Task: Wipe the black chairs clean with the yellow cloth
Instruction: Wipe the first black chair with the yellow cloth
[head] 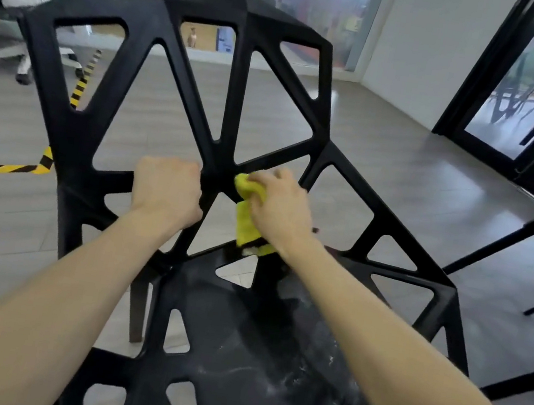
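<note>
While the left hand grips a strut of the black chair with curled fingers, the right hand holds the yellow cloth against the lower backrest. Its fingers curl over the bunched top of the cloth, and the rest hangs under the palm, long axis nearly vertical, pointing down toward the dusty seat.
</note>
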